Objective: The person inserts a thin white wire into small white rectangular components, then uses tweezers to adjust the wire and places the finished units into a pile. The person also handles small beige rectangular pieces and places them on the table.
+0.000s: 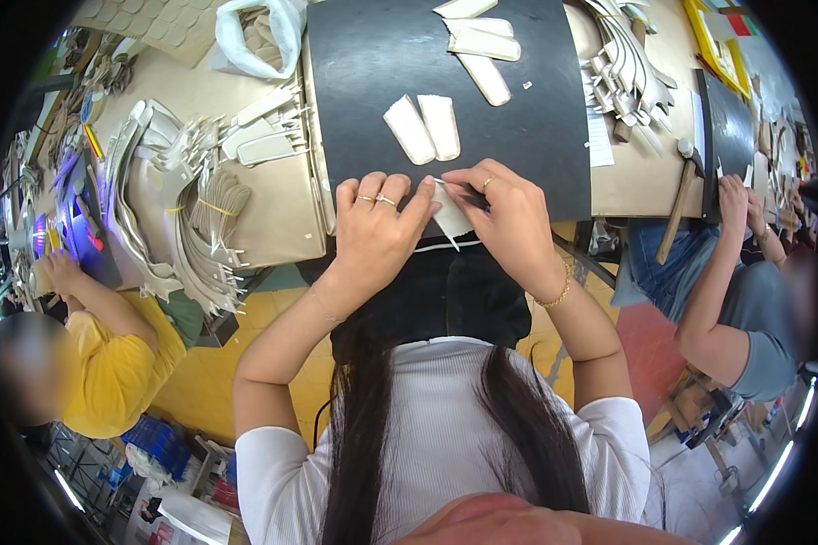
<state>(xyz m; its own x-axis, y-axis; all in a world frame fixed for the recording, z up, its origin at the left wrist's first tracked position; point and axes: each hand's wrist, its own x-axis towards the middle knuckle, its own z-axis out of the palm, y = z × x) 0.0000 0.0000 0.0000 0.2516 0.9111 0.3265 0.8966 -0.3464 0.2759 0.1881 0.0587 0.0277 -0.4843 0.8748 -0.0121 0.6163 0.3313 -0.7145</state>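
At the near edge of a black board, my two hands meet over a small cream-white flat piece, perhaps leather. My left hand pinches its upper left side between thumb and fingers. From the other side my right hand is closed at the piece's upper right edge, thumb and forefinger close to my left thumb. Something dark shows under the right fingers; I cannot tell what it is. Just beyond lie two cream tapered pieces, a left one and a right one. Several similar pieces overlap farther back.
Left of the board are bundled cream strips, stacked pieces and a white bag. More curved strips and a hammer lie right. A person in yellow sits left, another person right.
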